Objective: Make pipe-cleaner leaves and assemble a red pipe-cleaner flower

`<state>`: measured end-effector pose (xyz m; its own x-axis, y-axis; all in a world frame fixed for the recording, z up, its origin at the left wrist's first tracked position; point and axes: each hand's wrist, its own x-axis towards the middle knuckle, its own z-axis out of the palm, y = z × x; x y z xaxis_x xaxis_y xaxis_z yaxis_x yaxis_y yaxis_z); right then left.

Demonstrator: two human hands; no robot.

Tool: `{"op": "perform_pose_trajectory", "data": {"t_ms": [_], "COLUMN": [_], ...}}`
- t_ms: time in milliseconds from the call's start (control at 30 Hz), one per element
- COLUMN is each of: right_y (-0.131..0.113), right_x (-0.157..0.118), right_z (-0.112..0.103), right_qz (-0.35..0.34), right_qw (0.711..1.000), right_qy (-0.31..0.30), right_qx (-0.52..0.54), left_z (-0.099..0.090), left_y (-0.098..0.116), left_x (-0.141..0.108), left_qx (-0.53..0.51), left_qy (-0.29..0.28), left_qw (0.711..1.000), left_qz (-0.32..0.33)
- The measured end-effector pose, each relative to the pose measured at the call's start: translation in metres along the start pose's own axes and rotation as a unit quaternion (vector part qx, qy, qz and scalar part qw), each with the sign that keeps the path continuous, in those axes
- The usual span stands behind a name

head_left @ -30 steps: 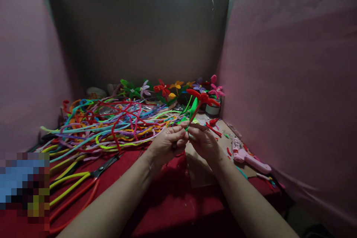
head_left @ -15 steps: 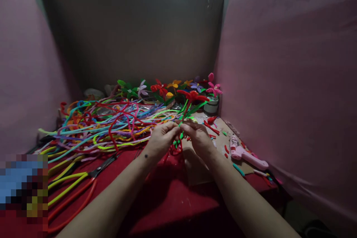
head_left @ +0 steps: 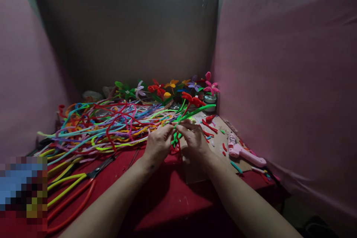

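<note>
Between my two hands is a pipe-cleaner flower with red petals [head_left: 193, 99] at its top and a long green leaf [head_left: 203, 109] slanting out to the right. My left hand [head_left: 159, 142] pinches the stem from the left, fingers closed. Close beside it, my right hand [head_left: 195, 139] is closed on the same stem, thumb and fingertips meeting the left ones. Green and red pipe-cleaner ends [head_left: 175, 142] hang below the fingers. Exactly where the fingertips press is partly hidden.
A heap of coloured pipe cleaners [head_left: 111, 122] spreads across the left. Scissors [head_left: 96, 171] lie on the red cloth [head_left: 167, 208]. Finished flowers [head_left: 157, 88] stand at the back. To the right, a pink glue gun [head_left: 245, 154] and red scraps lie on a board [head_left: 220, 126].
The flower head has turned and tipped, and its green leaf now stretches farther right. Both hands have shifted slightly left in the view, still pinching the stem.
</note>
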<state>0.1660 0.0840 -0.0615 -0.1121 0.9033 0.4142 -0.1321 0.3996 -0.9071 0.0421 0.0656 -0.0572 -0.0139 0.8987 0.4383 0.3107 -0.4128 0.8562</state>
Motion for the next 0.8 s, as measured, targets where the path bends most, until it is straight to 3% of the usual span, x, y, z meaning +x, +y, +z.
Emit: {"op": "perform_pose_trajectory", "data": {"t_ms": [100,200,300,400,467,500,567,633,700,800], "right_y": [-0.002,0.000,0.004,0.007,0.006,0.006,0.005,0.005,0.005,0.004], "right_x": [0.001,0.001,0.000,0.000,0.000,0.000,0.000,-0.001,-0.002,-0.006], "right_z": [0.000,-0.001,-0.002,-0.003,-0.003,-0.002,-0.001,0.002,0.009,0.022], "right_qz": [-0.003,-0.005,0.018,0.018,0.020,0.028,0.046,0.057,0.065,0.080], "right_qw": [0.999,0.992,0.979,0.977,0.982,0.985,0.991,0.992,0.989,0.984], "right_qy": [-0.044,-0.101,-0.148,-0.139,-0.104,-0.081,-0.047,-0.037,-0.061,-0.114], "right_qx": [0.031,0.078,0.139,0.163,0.155,0.147,0.119,0.110,0.119,0.108], "left_z": [-0.005,-0.010,-0.010,-0.008,-0.010,-0.012,-0.020,-0.028,-0.033,-0.035], "left_y": [-0.002,-0.005,-0.007,-0.008,-0.008,-0.007,-0.003,0.002,0.005,0.007], "left_x": [0.000,-0.001,-0.006,-0.010,-0.009,-0.006,-0.001,0.004,0.006,0.004], "left_qx": [-0.167,-0.369,-0.470,-0.488,-0.440,-0.389,-0.252,-0.141,-0.113,-0.170], "left_qy": [-0.065,-0.143,-0.168,-0.208,-0.238,-0.239,-0.195,-0.121,-0.082,-0.093], "left_qw": [0.977,0.894,0.835,0.817,0.838,0.865,0.929,0.969,0.980,0.972], "left_qz": [-0.117,-0.209,-0.231,-0.228,-0.216,-0.209,-0.188,-0.161,-0.139,-0.137]}}
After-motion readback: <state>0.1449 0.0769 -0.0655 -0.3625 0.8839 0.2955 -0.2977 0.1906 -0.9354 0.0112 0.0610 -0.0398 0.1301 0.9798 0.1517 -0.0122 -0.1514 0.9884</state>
